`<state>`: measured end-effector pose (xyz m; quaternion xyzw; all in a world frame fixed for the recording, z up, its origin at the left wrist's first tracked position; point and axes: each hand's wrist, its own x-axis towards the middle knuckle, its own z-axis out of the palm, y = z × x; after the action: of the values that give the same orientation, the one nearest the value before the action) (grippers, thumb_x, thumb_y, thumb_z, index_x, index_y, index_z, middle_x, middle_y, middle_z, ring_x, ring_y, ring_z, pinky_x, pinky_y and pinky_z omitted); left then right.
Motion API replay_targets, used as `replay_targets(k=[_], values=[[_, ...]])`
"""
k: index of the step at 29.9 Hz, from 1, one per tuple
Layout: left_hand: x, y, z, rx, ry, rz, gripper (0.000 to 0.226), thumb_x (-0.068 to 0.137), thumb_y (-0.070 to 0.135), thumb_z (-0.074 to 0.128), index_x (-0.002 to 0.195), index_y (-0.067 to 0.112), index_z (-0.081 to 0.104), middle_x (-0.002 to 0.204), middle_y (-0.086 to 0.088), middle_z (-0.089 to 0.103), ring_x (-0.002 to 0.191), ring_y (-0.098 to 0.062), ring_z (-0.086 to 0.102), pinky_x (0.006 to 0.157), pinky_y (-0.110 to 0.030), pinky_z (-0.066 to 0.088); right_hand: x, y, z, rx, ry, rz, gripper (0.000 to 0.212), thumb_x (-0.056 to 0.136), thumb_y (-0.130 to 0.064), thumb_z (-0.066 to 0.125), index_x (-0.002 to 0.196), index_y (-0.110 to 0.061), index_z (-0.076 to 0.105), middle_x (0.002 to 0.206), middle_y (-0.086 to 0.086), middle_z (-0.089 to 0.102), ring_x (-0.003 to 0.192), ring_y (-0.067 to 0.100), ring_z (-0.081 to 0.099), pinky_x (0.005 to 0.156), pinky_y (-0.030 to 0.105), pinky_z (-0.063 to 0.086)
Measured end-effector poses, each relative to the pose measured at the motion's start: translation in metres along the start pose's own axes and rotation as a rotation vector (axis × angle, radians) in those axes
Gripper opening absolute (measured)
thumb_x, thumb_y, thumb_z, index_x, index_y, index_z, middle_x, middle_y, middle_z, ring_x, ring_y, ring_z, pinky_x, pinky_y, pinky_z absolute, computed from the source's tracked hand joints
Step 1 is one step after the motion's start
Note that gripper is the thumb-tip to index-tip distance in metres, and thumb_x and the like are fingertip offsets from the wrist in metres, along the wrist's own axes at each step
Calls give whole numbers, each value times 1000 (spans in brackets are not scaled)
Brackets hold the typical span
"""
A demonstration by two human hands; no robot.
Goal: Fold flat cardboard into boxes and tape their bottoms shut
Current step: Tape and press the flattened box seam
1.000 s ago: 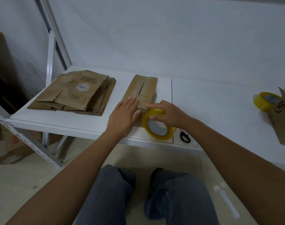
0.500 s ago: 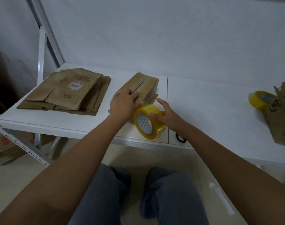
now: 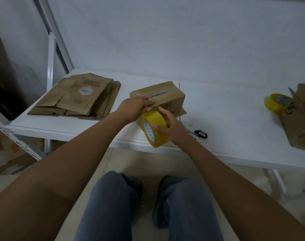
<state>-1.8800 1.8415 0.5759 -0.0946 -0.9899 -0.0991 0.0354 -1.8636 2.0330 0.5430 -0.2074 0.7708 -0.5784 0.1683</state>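
A folded brown cardboard box (image 3: 167,97) lies on the white table (image 3: 226,115), its taped seam facing up. My left hand (image 3: 137,106) grips the box's near left corner, fingers curled over the top. My right hand (image 3: 169,126) holds a yellow tape roll (image 3: 152,128) just in front of the box, near the table's front edge. A clear strip of tape seems to run from the roll up to the box edge. A stack of flat cardboard blanks (image 3: 78,96) lies to the left on the table.
A black scissor handle (image 3: 201,133) lies right of my right hand. At the far right stand a second yellow tape roll (image 3: 276,102) and another cardboard box (image 3: 300,119). A white shelf frame (image 3: 51,54) rises at the left. My knees are below the table.
The box has turned so its seam runs sideways and it sits higher. My left hand went from flat on it to gripping its corner. The roll came nearer to me.
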Motion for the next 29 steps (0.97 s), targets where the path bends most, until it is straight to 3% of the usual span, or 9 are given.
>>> replay_targets(k=[5, 7, 10, 17, 20, 24, 29], values=[[16, -12, 4, -32, -12, -16, 41, 101, 30, 41, 141, 30, 44, 153, 2, 34, 138, -21, 36, 103, -34, 34, 11, 15, 10, 62, 139, -86, 44, 87, -25, 67, 123, -36, 43, 111, -9, 56, 98, 14, 61, 79, 34, 56], [23, -17, 5, -44, -9, -9, 40, 101, 29, 41, 141, 29, 45, 153, 2, 33, 138, -20, 35, 104, -34, 33, 17, 19, 19, -9, 201, -134, 27, 90, -30, 63, 108, -40, 47, 101, -14, 57, 92, 14, 61, 75, 39, 56], [40, -24, 5, -21, -11, 4, 40, 101, 27, 43, 140, 29, 45, 153, 2, 35, 137, -21, 36, 105, -35, 33, 34, 17, 25, 18, 283, -149, 15, 93, -29, 59, 101, -36, 49, 100, -6, 58, 91, 18, 60, 73, 39, 54], [59, -35, 4, -44, -6, 38, 41, 102, 25, 39, 143, 26, 42, 154, -2, 32, 139, -22, 33, 107, -33, 29, 68, 28, 14, 19, 247, -58, 9, 94, -30, 56, 99, -24, 50, 97, -6, 59, 89, 15, 60, 71, 33, 53], [60, -42, 7, -104, 1, 55, 41, 102, 26, 38, 143, 27, 42, 154, -1, 31, 141, -21, 29, 109, -33, 27, 73, 23, 16, -84, 235, -7, 15, 92, -38, 56, 97, -27, 47, 94, -5, 57, 87, 17, 59, 72, 34, 49], [67, -46, 6, -85, -30, 65, 41, 102, 26, 38, 143, 27, 41, 155, 1, 30, 142, -18, 28, 110, -34, 26, 70, 17, 21, -138, 260, 43, 23, 92, -40, 54, 100, -19, 46, 86, -6, 52, 75, 10, 52, 62, 26, 40], [72, -46, 0, -67, -88, 60, 41, 102, 24, 39, 143, 28, 41, 155, 2, 30, 141, -20, 30, 110, -34, 25, 71, 13, 24, -137, 249, 109, 25, 92, -39, 52, 96, -17, 42, 82, -4, 50, 78, 17, 51, 67, 31, 42]])
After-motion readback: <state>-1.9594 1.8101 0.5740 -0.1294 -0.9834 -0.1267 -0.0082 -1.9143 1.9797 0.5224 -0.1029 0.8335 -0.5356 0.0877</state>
